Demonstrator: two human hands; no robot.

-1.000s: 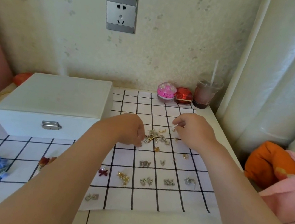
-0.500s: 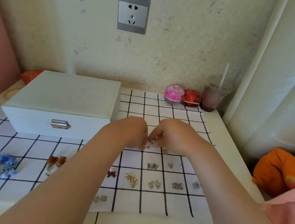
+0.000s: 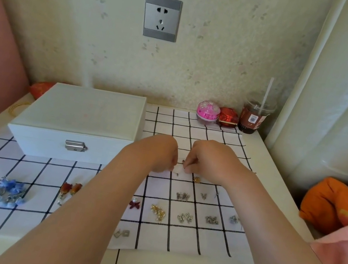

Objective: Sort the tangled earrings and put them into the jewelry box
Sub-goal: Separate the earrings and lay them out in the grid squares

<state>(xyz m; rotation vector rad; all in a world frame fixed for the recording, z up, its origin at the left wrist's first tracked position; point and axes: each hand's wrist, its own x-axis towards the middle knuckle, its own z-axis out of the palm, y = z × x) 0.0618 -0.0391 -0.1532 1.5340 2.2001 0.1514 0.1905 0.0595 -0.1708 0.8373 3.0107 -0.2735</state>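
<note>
My left hand [image 3: 160, 152] and my right hand [image 3: 207, 158] meet fingertip to fingertip over the checked cloth [image 3: 196, 238], both pinched on a small tangle of earrings [image 3: 179, 167] that they mostly hide. A gold earring [image 3: 196, 179] lies just below my right hand. Sorted pairs lie in the cloth's squares: blue flower earrings [image 3: 7, 192], orange ones [image 3: 70, 188], a red one [image 3: 134, 204], gold ones [image 3: 157, 211] and silver pairs [image 3: 182, 196]. The white jewelry box [image 3: 76, 124] stands closed to the left, latch facing me.
At the back right stand a pink round case [image 3: 208, 112], a red case [image 3: 228, 117] and a plastic cup with a straw [image 3: 255, 116]. A curtain [image 3: 342, 91] hangs on the right. An orange cushion [image 3: 330, 203] lies beside the table's right edge.
My right hand has moved left from the pile to meet my left hand, and both now pinch the tangle. The pile of loose earrings is hidden under the hands.
</note>
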